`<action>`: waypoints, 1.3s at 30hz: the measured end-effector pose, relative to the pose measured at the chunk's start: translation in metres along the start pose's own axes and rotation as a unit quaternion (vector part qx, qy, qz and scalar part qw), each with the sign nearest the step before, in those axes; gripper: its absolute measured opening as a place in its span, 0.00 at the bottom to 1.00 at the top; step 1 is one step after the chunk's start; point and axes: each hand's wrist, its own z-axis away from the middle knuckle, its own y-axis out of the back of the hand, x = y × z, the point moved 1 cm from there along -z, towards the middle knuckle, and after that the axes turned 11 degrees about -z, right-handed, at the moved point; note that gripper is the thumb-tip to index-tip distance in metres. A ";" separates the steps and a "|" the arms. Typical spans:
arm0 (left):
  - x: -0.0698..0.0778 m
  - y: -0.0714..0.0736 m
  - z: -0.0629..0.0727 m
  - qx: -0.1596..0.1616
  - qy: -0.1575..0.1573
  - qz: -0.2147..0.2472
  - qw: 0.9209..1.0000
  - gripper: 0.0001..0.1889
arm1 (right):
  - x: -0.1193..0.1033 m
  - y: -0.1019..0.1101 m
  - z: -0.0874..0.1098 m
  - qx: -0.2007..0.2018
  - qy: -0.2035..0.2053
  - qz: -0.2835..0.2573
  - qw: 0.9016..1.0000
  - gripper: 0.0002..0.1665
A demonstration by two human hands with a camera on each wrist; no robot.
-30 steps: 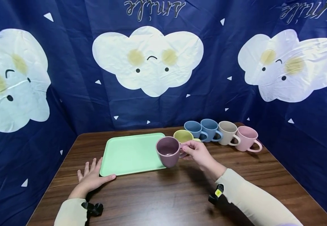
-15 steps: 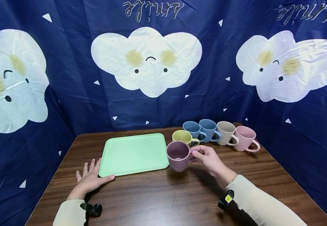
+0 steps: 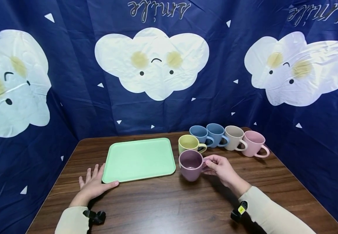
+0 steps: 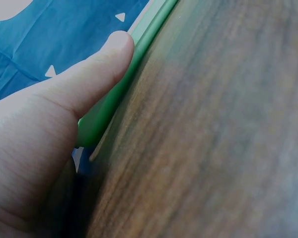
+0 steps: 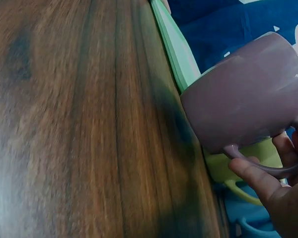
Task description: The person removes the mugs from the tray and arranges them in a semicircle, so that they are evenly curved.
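My right hand (image 3: pixel 222 169) grips a purple mug (image 3: pixel 191 165) by its handle, just in front of a yellow-green mug (image 3: pixel 188 143) in the head view. Seen from the right wrist, the purple mug (image 5: pixel 246 91) hangs close over the table, its handle pinched between thumb and fingers. At the left, my left hand (image 3: pixel 93 186) rests at the near left corner of a pale green tray (image 3: pixel 141 161), fingers spread. In the left wrist view the thumb (image 4: pixel 102 69) lies along the tray's edge (image 4: pixel 109 106).
Behind the yellow-green mug, two blue mugs (image 3: pixel 198 131), a beige mug (image 3: pixel 233 138) and a pink mug (image 3: pixel 254 143) stand in a row toward the right edge of the wooden table (image 3: pixel 154 204). A dark blue curtain (image 3: pixel 78 107) with clouds surrounds the table.
My right hand has carried the purple mug rightward and a little nearer, away from the tray's right edge to the front of the yellow-green mug. The left hand has stayed in place.
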 end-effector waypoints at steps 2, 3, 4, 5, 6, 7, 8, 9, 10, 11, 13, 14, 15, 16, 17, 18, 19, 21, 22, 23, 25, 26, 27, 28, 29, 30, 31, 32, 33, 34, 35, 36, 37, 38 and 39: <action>0.000 0.000 0.000 0.000 0.000 -0.001 1.000 0.67 | 0.001 0.002 0.000 -0.001 0.000 0.001 1.000 0.09; 0.000 0.001 0.000 0.000 0.000 -0.001 1.000 0.67 | 0.001 0.003 0.000 -0.003 0.000 0.000 1.000 0.09; 0.000 0.001 0.000 0.001 0.000 0.000 1.000 0.67 | 0.002 0.004 0.000 -0.004 0.000 0.000 1.000 0.09; 0.000 0.000 0.000 0.001 -0.001 0.000 1.000 0.67 | 0.002 0.006 0.001 -0.008 0.002 0.000 1.000 0.09; 0.000 0.000 0.000 0.001 -0.001 0.000 1.000 0.67 | 0.003 0.007 0.001 -0.010 0.003 -0.002 1.000 0.08; 0.000 0.000 0.001 0.000 0.000 0.001 1.000 0.67 | 0.003 0.008 0.001 -0.012 0.005 -0.003 1.000 0.08; 0.000 0.000 0.001 0.000 0.000 0.001 1.000 0.67 | 0.004 0.009 0.000 -0.013 0.005 -0.006 1.000 0.07; 0.000 0.000 0.001 -0.001 0.000 0.001 1.000 0.67 | 0.005 0.010 0.001 -0.012 0.005 -0.008 1.000 0.07; 0.000 0.000 0.001 -0.001 0.001 0.001 1.000 0.67 | 0.006 0.011 0.001 -0.012 0.005 -0.009 1.000 0.07; 0.000 0.000 0.001 -0.002 0.001 0.001 1.000 0.67 | 0.006 0.012 0.001 -0.012 0.006 -0.010 1.000 0.08; 0.000 0.000 0.001 -0.002 0.002 0.001 1.000 0.67 | 0.008 0.015 0.000 -0.009 0.003 -0.010 1.000 0.08; 0.000 0.000 0.001 -0.001 0.002 0.001 1.000 0.67 | 0.009 0.016 0.000 -0.008 0.001 -0.011 1.000 0.09; 0.000 0.000 0.001 -0.001 0.002 0.001 1.000 0.67 | 0.010 0.017 -0.001 -0.007 0.000 -0.011 1.000 0.09; 0.000 0.000 0.001 -0.001 0.002 0.001 1.000 0.67 | 0.011 0.018 -0.001 -0.007 -0.003 -0.012 1.000 0.09; -0.001 0.000 0.001 -0.001 0.002 0.001 1.000 0.67 | 0.012 0.019 -0.002 -0.006 -0.005 -0.012 1.000 0.09; -0.001 0.000 0.001 -0.001 0.002 0.001 1.000 0.67 | 0.013 0.020 -0.002 -0.007 -0.007 -0.012 1.000 0.09; -0.001 0.000 0.001 -0.001 0.003 0.001 1.000 0.67 | 0.014 0.020 -0.003 -0.006 -0.009 -0.014 1.000 0.09; -0.001 0.000 0.001 -0.001 0.003 0.001 1.000 0.67 | 0.015 0.022 -0.004 -0.006 -0.011 -0.017 1.000 0.09; -0.001 -0.001 0.001 -0.001 0.004 0.001 1.000 0.67 | 0.016 0.023 -0.004 -0.007 -0.012 -0.018 1.000 0.09; -0.001 -0.001 0.001 -0.001 0.004 0.001 1.000 0.67 | 0.016 0.024 -0.004 -0.007 -0.012 -0.021 1.000 0.08; -0.001 -0.001 0.001 0.000 0.004 0.002 1.000 0.67 | 0.018 0.025 -0.005 -0.010 -0.010 -0.028 0.999 0.09; -0.001 -0.001 0.002 0.000 0.004 0.002 1.000 0.67 | 0.018 0.025 -0.005 -0.011 -0.010 -0.033 0.999 0.09; -0.001 -0.001 0.002 0.001 0.004 0.002 1.000 0.67 | 0.019 0.026 -0.005 -0.012 -0.009 -0.038 0.999 0.09; -0.001 -0.001 0.002 0.001 0.004 0.003 1.000 0.67 | 0.019 0.026 -0.005 -0.013 -0.009 -0.042 0.999 0.09; -0.001 -0.001 0.002 0.001 0.003 0.003 1.000 0.67 | 0.020 0.026 -0.005 -0.013 -0.009 -0.046 0.999 0.09; -0.001 -0.001 0.003 0.001 0.003 0.004 1.000 0.67 | 0.020 0.026 -0.005 -0.014 -0.009 -0.049 0.999 0.09; -0.001 -0.001 0.003 0.000 0.003 0.003 1.000 0.67 | 0.021 0.027 -0.005 -0.014 -0.009 -0.051 0.999 0.09; -0.001 -0.001 0.004 0.000 0.003 0.003 1.000 0.67 | 0.021 0.027 -0.005 -0.015 -0.010 -0.053 0.998 0.09; -0.001 -0.001 0.004 0.000 0.003 0.004 1.000 0.67 | 0.022 0.027 -0.005 -0.015 -0.011 -0.054 0.998 0.09; 0.000 -0.001 0.005 0.001 0.003 0.004 1.000 0.67 | 0.022 0.027 -0.005 -0.016 -0.011 -0.056 0.998 0.10; 0.000 -0.001 0.005 0.001 0.003 0.005 1.000 0.67 | 0.023 0.027 -0.005 -0.016 -0.012 -0.057 0.998 0.10; 0.000 -0.001 0.005 0.002 0.003 0.005 1.000 0.67 | 0.023 0.028 -0.005 -0.017 -0.013 -0.058 0.998 0.10; 0.000 0.000 0.005 0.004 0.002 0.006 1.000 0.67 | 0.023 0.028 -0.006 -0.017 -0.013 -0.059 0.998 0.10; 0.000 0.000 0.005 0.005 0.001 0.006 1.000 0.67 | 0.023 0.028 -0.006 -0.017 -0.013 -0.059 0.998 0.10; 0.000 0.000 0.005 0.005 0.001 0.005 1.000 0.67 | 0.022 0.028 -0.006 -0.017 -0.013 -0.060 0.998 0.10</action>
